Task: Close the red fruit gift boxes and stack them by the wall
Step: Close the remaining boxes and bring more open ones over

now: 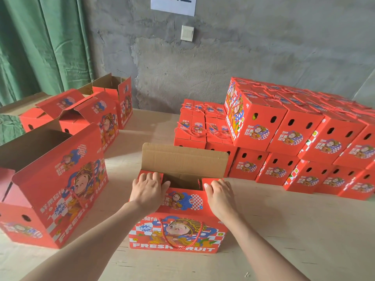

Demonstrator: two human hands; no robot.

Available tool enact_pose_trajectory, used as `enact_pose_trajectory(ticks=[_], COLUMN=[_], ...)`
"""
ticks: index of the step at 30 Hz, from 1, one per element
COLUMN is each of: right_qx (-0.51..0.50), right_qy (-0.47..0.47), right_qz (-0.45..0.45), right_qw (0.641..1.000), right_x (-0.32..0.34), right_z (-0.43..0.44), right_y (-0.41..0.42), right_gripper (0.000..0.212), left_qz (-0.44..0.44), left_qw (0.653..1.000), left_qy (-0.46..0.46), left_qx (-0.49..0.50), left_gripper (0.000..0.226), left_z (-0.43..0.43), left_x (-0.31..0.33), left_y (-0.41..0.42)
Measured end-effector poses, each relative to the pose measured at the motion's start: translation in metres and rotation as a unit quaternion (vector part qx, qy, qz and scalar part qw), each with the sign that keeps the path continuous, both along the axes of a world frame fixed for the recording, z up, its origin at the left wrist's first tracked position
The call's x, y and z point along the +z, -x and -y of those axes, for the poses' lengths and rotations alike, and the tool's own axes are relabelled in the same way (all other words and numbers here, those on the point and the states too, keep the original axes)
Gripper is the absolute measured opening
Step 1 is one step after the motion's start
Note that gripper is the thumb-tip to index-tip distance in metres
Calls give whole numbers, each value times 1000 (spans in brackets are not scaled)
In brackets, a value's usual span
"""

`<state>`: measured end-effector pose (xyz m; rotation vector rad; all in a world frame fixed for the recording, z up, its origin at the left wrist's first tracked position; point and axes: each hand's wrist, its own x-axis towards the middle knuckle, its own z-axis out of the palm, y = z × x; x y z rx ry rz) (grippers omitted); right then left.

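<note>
- Nearest me on the table (284,230): the open box (142,238) stands upright at centre front, with its rope handle (182,237) hanging slack down the printed face.
- Handling, my estimate: corrugated card, stiff across the panels and weak at the creases. Contents are not visible, so I cannot judge the weight. I would fold by the flap edges and lift by both ends or the base, not trusting the rope alone.
- Left hand (149,189): fingers bent over the top of the left end flap (162,176), gripping it.
- Right hand (220,196): fingers bent over the right end flap (207,180), thumb at its inner corner.
- The box sits directly under both hands, with its mouth uncovered between them.
- The back flap (184,161) stands upright beyond the fingertips, untouched.
- Farther left: the unclosed boxes (60,189). Far right: the closed stack (294,134), against the wall (223,67).
</note>
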<state>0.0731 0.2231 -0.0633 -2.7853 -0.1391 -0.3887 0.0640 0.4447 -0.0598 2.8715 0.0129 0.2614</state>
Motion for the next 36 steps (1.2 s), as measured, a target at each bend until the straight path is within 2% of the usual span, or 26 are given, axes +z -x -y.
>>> enact_pose_trajectory(ticks=[3, 5, 7, 8, 12, 15, 17, 19, 22, 24, 26, 30, 31, 33, 36], right_qx=[2, 3, 52, 83, 156, 161, 160, 162, 145, 80, -2, -65, -68, -72, -91], right_qy=[12, 5, -13, -14, 100, 137, 151, 151, 64, -62, -160, -253, -274, -317, -354], right_qz=[7, 41, 91, 82, -117, -171, -190, -213, -175, -83, -36, -100, -115, -108, -37], right_qw=[1000, 999, 994, 993, 976, 962, 957, 952, 972, 991, 986, 960, 952, 940, 930], right_x=[0, 1, 0, -1, -2, 1, 4, 5, 5, 7, 12, 19, 21, 23, 20], right_z=[0, -1, -1, 1, 10, 10, 9, 9, 7, 4, 4, 7, 6, 2, 1], right_y=[1, 7, 13, 16, 16, 14, 10, 9, 9, 10, 10, -3, -6, -10, -9], right_gripper=[37, 27, 16, 20, 63, 82, 85, 76, 56, 46, 42, 93, 99, 104, 100], left_qz=[4, 8, 1, -17, -105, -118, -129, -144, -107, -46, -1, 26, 30, 66, 178], left_qw=[1000, 1000, 999, 999, 992, 988, 984, 981, 989, 998, 999, 999, 999, 996, 967], left_qy=[8, 6, -6, -10, -35, -65, -83, -90, -53, 0, 45, 34, 16, -49, -163], left_qx=[0, -15, -34, -43, -67, -79, -88, -94, -83, -52, -19, -17, -14, -33, -84], left_gripper=[42, 40, 43, 49, 66, 65, 62, 61, 58, 50, 46, 41, 41, 47, 85], left_z=[-7, -11, -13, -13, -13, -13, -12, -12, -10, -9, -9, -6, -4, 1, 6], left_x=[2, 1, -3, -5, -9, -10, -9, -7, -5, -3, -2, -1, 0, 5, 17], left_y=[-3, -2, -1, 0, -3, -5, -7, -6, -1, 2, 3, 2, 2, 6, 5])
